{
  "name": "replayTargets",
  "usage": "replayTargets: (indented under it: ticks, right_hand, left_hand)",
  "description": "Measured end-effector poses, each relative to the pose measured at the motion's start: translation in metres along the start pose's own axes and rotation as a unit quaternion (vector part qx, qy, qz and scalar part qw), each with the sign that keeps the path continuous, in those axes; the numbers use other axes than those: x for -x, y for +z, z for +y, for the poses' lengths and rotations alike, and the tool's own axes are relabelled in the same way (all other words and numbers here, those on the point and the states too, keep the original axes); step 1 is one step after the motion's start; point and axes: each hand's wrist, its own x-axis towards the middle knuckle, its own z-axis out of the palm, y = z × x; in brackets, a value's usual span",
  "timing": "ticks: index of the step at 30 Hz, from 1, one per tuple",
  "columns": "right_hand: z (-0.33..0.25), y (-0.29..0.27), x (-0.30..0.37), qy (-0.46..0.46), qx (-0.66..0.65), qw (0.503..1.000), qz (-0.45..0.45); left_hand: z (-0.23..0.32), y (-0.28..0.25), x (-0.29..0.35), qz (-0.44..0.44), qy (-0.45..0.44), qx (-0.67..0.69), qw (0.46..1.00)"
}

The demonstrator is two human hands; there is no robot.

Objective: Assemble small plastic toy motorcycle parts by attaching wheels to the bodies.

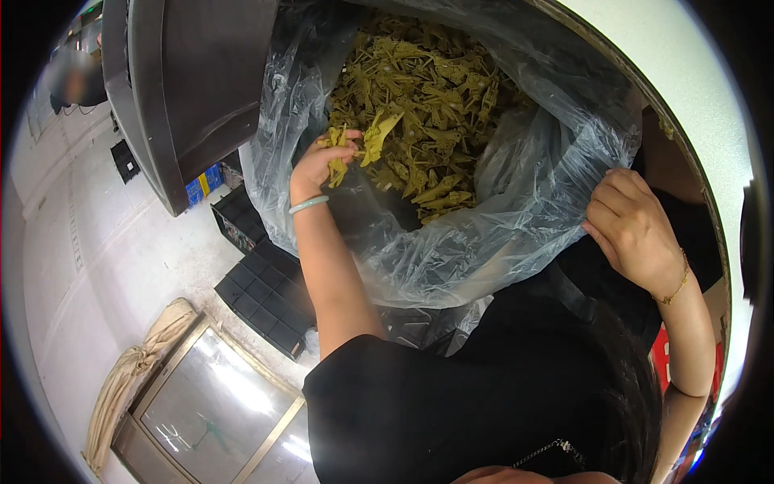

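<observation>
A large clear plastic bag (532,210) hangs wide open, with a heap of olive-yellow moulded pieces (427,97) inside. My left hand (322,161) reaches over the bag's left side, its fingers closed on a couple of these pieces. One piece, a jagged flat shape (377,137), sticks out past the fingertips, and another hangs by the palm. The exact kind of the pieces does not show. At the bag's right rim, my right hand (633,222) is closed, pinching the gathered plastic film. Its fingertips are partly hidden.
A dark grey panel (214,81) stands left of the bag. Black crates (262,298) sit on the pale floor below it. The pale curved edge of a surface (677,73) borders the right. A glazed frame (214,403) is at lower left; a person (76,81) is far off.
</observation>
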Motion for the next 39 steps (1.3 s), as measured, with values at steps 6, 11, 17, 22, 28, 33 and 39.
replayTargets:
  ticks: [6,11,17,22,28,33,39]
  right_hand:
    - [-0.006,-0.003,-0.001,0.009,0.02,1.0,-0.01]
    - [-0.027,-0.018,-0.021,-0.056,0.008,0.998,0.005]
    - [-0.029,-0.004,-0.011,-0.011,-0.088,0.995,0.044]
    - [-0.032,-0.017,-0.018,0.194,-0.447,0.866,-0.112]
    - [-0.033,-0.011,-0.018,0.097,-0.247,0.948,-0.173]
    - [-0.028,-0.015,-0.009,0.135,-0.255,0.954,-0.077]
    - [-0.027,-0.025,-0.002,0.137,-0.238,0.961,-0.014]
  left_hand:
    - [0.045,0.099,0.032,-0.175,0.076,-0.066,0.979]
    - [0.046,0.189,0.037,-0.372,0.179,0.059,0.909]
    - [0.031,0.223,0.045,-0.343,0.174,0.182,0.905]
    - [0.039,0.261,0.061,-0.283,0.32,0.134,0.894]
    - [0.028,0.273,0.065,-0.362,0.239,0.236,0.87]
    - [0.045,0.19,0.051,-0.14,0.338,0.255,0.895]
    - [-0.033,0.022,-0.063,0.308,0.076,-0.13,0.939]
